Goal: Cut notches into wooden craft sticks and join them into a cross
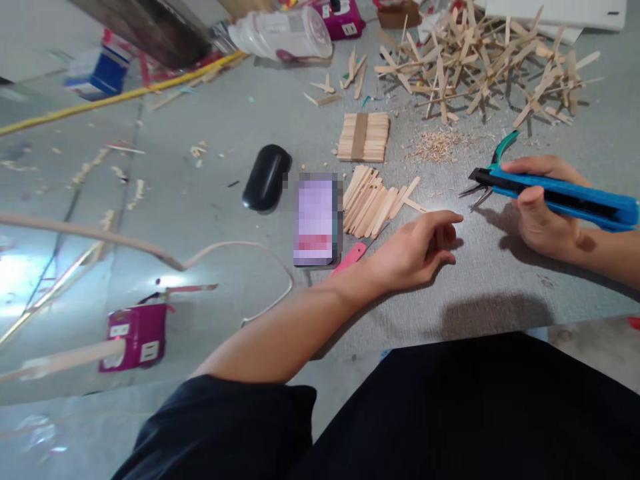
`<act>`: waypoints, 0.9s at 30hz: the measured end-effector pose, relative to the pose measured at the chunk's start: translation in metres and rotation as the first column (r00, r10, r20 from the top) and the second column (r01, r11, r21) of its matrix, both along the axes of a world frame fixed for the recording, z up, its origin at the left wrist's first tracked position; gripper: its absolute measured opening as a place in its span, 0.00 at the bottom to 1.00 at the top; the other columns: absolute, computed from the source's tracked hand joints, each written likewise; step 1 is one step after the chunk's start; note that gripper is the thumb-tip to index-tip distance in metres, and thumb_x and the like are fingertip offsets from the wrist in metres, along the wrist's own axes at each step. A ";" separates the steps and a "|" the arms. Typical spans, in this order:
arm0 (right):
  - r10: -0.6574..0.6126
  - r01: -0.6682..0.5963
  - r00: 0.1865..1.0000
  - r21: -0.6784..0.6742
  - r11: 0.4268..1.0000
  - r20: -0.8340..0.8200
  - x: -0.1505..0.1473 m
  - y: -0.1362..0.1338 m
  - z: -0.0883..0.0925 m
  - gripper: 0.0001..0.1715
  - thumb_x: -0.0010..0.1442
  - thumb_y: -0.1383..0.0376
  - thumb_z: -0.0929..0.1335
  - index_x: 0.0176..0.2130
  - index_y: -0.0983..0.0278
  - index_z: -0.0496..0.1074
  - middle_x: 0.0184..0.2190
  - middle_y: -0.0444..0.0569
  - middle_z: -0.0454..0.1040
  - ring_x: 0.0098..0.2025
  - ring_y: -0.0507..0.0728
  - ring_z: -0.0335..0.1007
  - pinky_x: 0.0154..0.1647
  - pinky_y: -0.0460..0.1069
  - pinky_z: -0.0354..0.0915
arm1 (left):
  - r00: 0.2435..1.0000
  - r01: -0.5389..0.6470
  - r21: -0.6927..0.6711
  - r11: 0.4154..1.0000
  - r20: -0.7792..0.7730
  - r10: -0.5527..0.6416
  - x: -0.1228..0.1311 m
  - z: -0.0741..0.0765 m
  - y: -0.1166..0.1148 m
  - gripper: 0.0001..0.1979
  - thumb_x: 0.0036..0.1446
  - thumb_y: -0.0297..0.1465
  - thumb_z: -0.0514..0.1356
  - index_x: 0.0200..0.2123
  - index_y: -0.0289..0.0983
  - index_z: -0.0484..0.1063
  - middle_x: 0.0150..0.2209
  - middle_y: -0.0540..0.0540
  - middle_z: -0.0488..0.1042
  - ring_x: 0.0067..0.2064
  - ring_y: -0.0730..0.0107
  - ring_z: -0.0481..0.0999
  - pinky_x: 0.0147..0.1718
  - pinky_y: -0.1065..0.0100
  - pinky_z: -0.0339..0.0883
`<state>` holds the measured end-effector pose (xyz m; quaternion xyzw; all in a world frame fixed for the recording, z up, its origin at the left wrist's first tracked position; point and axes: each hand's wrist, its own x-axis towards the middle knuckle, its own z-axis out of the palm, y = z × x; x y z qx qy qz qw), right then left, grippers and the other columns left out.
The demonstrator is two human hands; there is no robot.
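My right hand (543,210) is closed around a blue utility knife (585,197), its black tip pointing left. Under the knife is a pair of pliers (504,148) with a green handle; its thin jaws stick out below the tip, and the rest is hidden. My left hand (423,247) hovers over the grey table, index finger stretched out and thumb apart, with nothing seen between them. Beside its wrist lie a row of loose wooden craft sticks (370,203) and a pink-handled tool (353,257), partly covered by the forearm.
A banded bundle of sticks (375,137) lies behind the loose ones, near wood crumbs (437,145). At the back stands a tangled heap of sticks (465,63). A blurred phone (316,217), a black case (267,177), a plastic bottle (285,33) and a purple box (135,337) are leftward.
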<state>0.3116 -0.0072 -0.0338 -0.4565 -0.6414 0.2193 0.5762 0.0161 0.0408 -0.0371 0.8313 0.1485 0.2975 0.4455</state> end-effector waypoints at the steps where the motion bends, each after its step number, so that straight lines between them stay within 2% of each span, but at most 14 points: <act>1: -0.068 0.069 0.997 0.039 0.997 -0.040 -0.001 0.002 0.003 0.28 0.78 0.32 0.76 0.58 0.49 0.87 0.49 0.51 0.88 0.46 0.67 0.89 0.45 0.63 0.86 | 1.000 -0.006 -0.133 0.991 -0.002 0.005 0.002 0.002 -0.006 0.32 0.76 0.29 0.69 0.77 0.46 0.63 0.49 0.47 0.84 0.42 0.67 0.87 0.45 0.62 0.82; 3: -0.120 0.127 0.986 0.056 0.990 -0.119 -0.004 0.005 0.007 0.24 0.73 0.38 0.83 0.54 0.50 0.87 0.43 0.48 0.88 0.37 0.62 0.85 0.35 0.58 0.82 | 0.999 -0.051 -0.391 0.919 -0.015 0.049 0.005 0.010 -0.014 0.39 0.72 0.29 0.72 0.79 0.46 0.61 0.46 0.48 0.86 0.45 0.63 0.91 0.47 0.62 0.85; 5: -0.013 0.017 0.982 0.024 1.000 -0.186 -0.006 0.007 0.007 0.27 0.70 0.44 0.86 0.61 0.49 0.84 0.38 0.44 0.86 0.30 0.57 0.80 0.29 0.54 0.78 | 0.995 -0.084 -0.586 0.806 -0.009 0.097 0.007 0.020 -0.019 0.47 0.70 0.33 0.77 0.82 0.46 0.56 0.42 0.50 0.87 0.45 0.60 0.93 0.46 0.60 0.86; 7: 0.142 -0.142 0.966 0.016 0.990 -0.217 -0.007 0.008 0.004 0.40 0.69 0.46 0.86 0.71 0.45 0.76 0.42 0.42 0.86 0.29 0.56 0.79 0.28 0.52 0.78 | 0.988 -0.099 -0.710 0.697 0.014 0.155 0.009 0.029 -0.022 0.52 0.69 0.37 0.81 0.83 0.45 0.55 0.38 0.52 0.88 0.40 0.60 0.93 0.42 0.61 0.86; 9: 0.276 -0.279 0.941 0.015 0.960 -0.198 -0.007 0.007 -0.001 0.56 0.64 0.42 0.87 0.78 0.39 0.65 0.57 0.47 0.86 0.37 0.58 0.86 0.30 0.53 0.82 | 0.978 -0.106 -0.792 0.601 0.025 0.206 0.012 0.035 -0.025 0.53 0.67 0.38 0.83 0.82 0.44 0.56 0.36 0.53 0.89 0.36 0.63 0.92 0.40 0.62 0.85; 11: 0.383 -0.393 0.908 -0.023 0.919 -0.169 -0.006 0.005 -0.004 0.72 0.57 0.36 0.89 0.83 0.34 0.54 0.73 0.54 0.77 0.52 0.65 0.91 0.35 0.56 0.87 | 0.970 -0.119 -0.847 0.518 0.012 0.243 0.014 0.039 -0.027 0.51 0.64 0.37 0.85 0.79 0.41 0.60 0.34 0.53 0.89 0.34 0.65 0.90 0.38 0.65 0.84; 14: 0.517 -0.533 0.837 -0.054 0.844 -0.178 -0.006 -0.001 -0.005 0.91 0.49 0.32 0.91 0.89 0.36 0.44 0.84 0.63 0.63 0.67 0.73 0.88 0.48 0.64 0.92 | 0.954 -0.169 -0.879 0.446 -0.033 0.297 0.019 0.045 -0.029 0.37 0.64 0.35 0.83 0.69 0.38 0.70 0.32 0.52 0.88 0.30 0.68 0.87 0.33 0.67 0.82; 15: 0.541 -0.557 0.821 -0.052 0.829 -0.183 -0.006 -0.003 -0.004 0.91 0.50 0.33 0.90 0.90 0.39 0.44 0.85 0.64 0.63 0.67 0.73 0.88 0.50 0.65 0.92 | 0.949 -0.191 -0.879 0.437 -0.050 0.313 0.020 0.046 -0.029 0.31 0.65 0.34 0.82 0.63 0.37 0.73 0.31 0.52 0.88 0.29 0.69 0.86 0.32 0.68 0.82; 16: 0.535 -0.552 0.824 -0.049 0.833 -0.185 -0.005 -0.005 -0.003 0.86 0.53 0.35 0.90 0.90 0.41 0.47 0.83 0.64 0.65 0.65 0.72 0.89 0.49 0.64 0.92 | 0.943 -0.207 -0.876 0.436 -0.061 0.326 0.021 0.047 -0.029 0.24 0.67 0.34 0.80 0.58 0.38 0.75 0.30 0.52 0.87 0.28 0.70 0.86 0.31 0.68 0.81; 19: 0.372 -0.383 0.911 -0.031 0.923 -0.176 -0.003 -0.005 -0.002 0.50 0.70 0.51 0.84 0.80 0.38 0.63 0.73 0.55 0.78 0.45 0.61 0.89 0.32 0.55 0.86 | 0.939 -0.208 -0.864 0.458 -0.045 0.341 0.021 0.046 -0.027 0.17 0.71 0.37 0.77 0.51 0.41 0.72 0.29 0.53 0.86 0.25 0.70 0.85 0.29 0.68 0.81; 21: 0.250 -0.255 0.956 -0.015 0.967 -0.154 -0.002 -0.004 -0.001 0.34 0.76 0.59 0.78 0.72 0.37 0.68 0.66 0.48 0.83 0.30 0.55 0.79 0.22 0.52 0.76 | 0.943 -0.177 -0.862 0.476 -0.011 0.331 0.021 0.043 -0.025 0.18 0.73 0.37 0.75 0.52 0.43 0.69 0.29 0.54 0.86 0.24 0.70 0.85 0.29 0.67 0.82; 23: 0.187 -0.187 0.977 0.013 0.982 -0.104 -0.003 -0.002 -0.001 0.30 0.79 0.60 0.76 0.71 0.36 0.67 0.62 0.46 0.85 0.25 0.54 0.71 0.20 0.52 0.72 | 0.946 -0.143 -0.865 0.481 0.023 0.323 0.020 0.040 -0.023 0.20 0.73 0.36 0.76 0.54 0.43 0.67 0.31 0.54 0.88 0.24 0.70 0.86 0.28 0.68 0.81; 25: 0.147 -0.147 0.989 0.035 0.989 -0.012 -0.005 -0.001 0.001 0.33 0.79 0.59 0.75 0.74 0.36 0.65 0.60 0.48 0.86 0.28 0.57 0.76 0.26 0.56 0.79 | 0.944 -0.129 -0.870 0.476 0.040 0.328 0.019 0.038 -0.021 0.23 0.71 0.34 0.77 0.58 0.43 0.67 0.34 0.52 0.90 0.28 0.69 0.88 0.27 0.71 0.78; 27: 0.135 -0.141 0.988 0.072 0.987 0.076 -0.008 -0.002 0.002 0.38 0.80 0.58 0.74 0.80 0.36 0.62 0.57 0.49 0.86 0.38 0.63 0.85 0.34 0.60 0.86 | 0.940 -0.117 -0.875 0.469 0.055 0.337 0.019 0.038 -0.019 0.28 0.70 0.34 0.78 0.63 0.43 0.66 0.37 0.50 0.91 0.32 0.67 0.91 0.27 0.72 0.76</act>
